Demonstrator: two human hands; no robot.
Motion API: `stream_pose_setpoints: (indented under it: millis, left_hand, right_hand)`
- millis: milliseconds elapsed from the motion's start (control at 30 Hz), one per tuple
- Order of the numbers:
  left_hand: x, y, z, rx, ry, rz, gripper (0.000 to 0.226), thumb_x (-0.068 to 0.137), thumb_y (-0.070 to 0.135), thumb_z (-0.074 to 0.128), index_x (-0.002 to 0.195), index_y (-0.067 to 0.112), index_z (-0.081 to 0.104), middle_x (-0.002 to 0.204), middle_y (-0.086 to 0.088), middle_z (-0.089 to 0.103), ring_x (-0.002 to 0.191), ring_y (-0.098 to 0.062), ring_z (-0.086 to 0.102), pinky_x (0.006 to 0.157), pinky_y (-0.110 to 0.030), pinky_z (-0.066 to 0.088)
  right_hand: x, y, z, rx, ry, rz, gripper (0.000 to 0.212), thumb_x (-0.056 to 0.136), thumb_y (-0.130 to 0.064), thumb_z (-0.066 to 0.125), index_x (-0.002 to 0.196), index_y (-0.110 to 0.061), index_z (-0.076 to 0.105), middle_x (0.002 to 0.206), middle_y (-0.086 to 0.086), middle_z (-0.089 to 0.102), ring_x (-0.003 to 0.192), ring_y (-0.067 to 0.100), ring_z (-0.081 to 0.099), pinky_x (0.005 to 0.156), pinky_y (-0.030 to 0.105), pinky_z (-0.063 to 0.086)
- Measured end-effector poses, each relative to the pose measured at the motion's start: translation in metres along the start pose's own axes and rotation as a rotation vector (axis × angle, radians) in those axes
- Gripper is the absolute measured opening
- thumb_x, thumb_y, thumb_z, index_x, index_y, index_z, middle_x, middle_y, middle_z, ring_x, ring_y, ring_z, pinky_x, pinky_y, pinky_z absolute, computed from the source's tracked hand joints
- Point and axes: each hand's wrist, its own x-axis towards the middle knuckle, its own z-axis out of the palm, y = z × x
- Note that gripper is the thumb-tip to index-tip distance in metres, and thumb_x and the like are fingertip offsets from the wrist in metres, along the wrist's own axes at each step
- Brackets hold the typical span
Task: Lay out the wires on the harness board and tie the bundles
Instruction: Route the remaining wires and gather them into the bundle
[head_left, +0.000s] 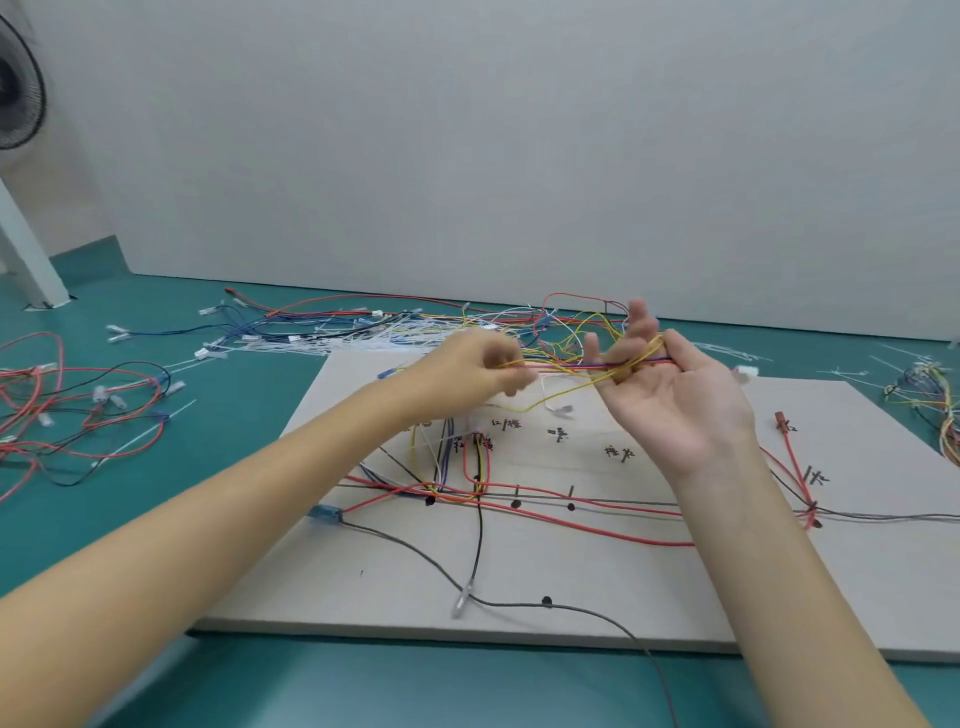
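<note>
The grey harness board (597, 582) lies on the teal floor, marked with black lines, dots and written labels. Red, black, yellow and blue wires (467, 493) run along its lines. Above the board's far edge my left hand (467, 371) pinches a thin bundle of yellow, red and blue wires (566, 368). The bundle stretches to my right hand (670, 395), which is palm up with its fingers hooked round the wires. A white connector (562, 410) dangles below the bundle on a yellow wire.
A heap of loose wires and white cable ties (363, 332) lies behind the board. More red and black wires (67, 415) sprawl at the left, another small bundle (930, 395) at the right edge. A fan (15, 88) stands far left.
</note>
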Motion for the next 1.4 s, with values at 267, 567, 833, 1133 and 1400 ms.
stream_pose_setpoints:
  millis: [267,567,833,1133,1400]
  left_hand:
    - [0.012,-0.021,-0.017,0.333,0.163,0.062,0.025,0.095,0.036,0.058,0.090,0.013,0.069,0.077,-0.002,0.066,0.086,-0.021,0.055,0.079,-0.036,0.042]
    - [0.010,0.005,-0.020,0.466,0.247,0.212,0.040,0.102,0.036,0.044,0.079,0.006,0.058,0.078,-0.004,0.050,0.075,-0.027,0.050,0.064,-0.038,0.040]
    - [0.016,-0.018,-0.034,0.503,0.381,0.123,0.013,0.096,0.026,0.059,0.098,0.016,0.067,0.097,-0.001,0.062,0.090,-0.024,0.059,0.073,-0.037,0.047]
    - [0.029,-0.050,-0.033,0.266,0.474,-0.058,0.019,0.097,0.029,0.057,0.101,0.014,0.067,0.120,-0.009,0.041,0.097,-0.026,0.054,0.083,-0.036,0.045]
    - [0.032,-0.066,-0.027,0.534,0.452,-0.172,0.023,0.091,0.021,0.056,0.113,0.016,0.058,0.110,-0.011,0.054,0.106,-0.032,0.049,0.071,-0.036,0.039]
  right_hand:
    - [-0.002,-0.012,0.001,-0.198,0.073,0.023,0.042,0.103,-0.024,0.030,0.082,-0.007,0.062,0.055,-0.006,0.033,0.029,0.007,0.021,0.037,0.018,0.028]
    - [0.001,0.013,0.006,-1.308,0.085,0.139,0.039,0.088,-0.046,0.063,0.107,-0.013,0.067,0.098,0.007,0.072,0.037,0.008,0.018,0.034,0.018,0.023]
    - [-0.003,0.012,0.009,-1.045,-0.117,0.002,0.027,0.099,-0.027,0.048,0.090,-0.008,0.065,0.042,-0.010,0.020,0.035,0.005,0.014,0.037,0.016,0.014]
    - [-0.005,0.011,0.008,-0.967,-0.119,-0.125,0.026,0.096,-0.021,0.051,0.088,-0.008,0.072,0.037,-0.008,0.018,0.036,0.008,0.012,0.039,0.022,0.013]
    - [-0.013,0.005,0.004,-0.621,-0.217,-0.143,0.029,0.082,-0.020,0.052,0.064,-0.012,0.072,0.035,-0.006,0.032,0.056,0.015,0.037,0.066,0.023,0.042]
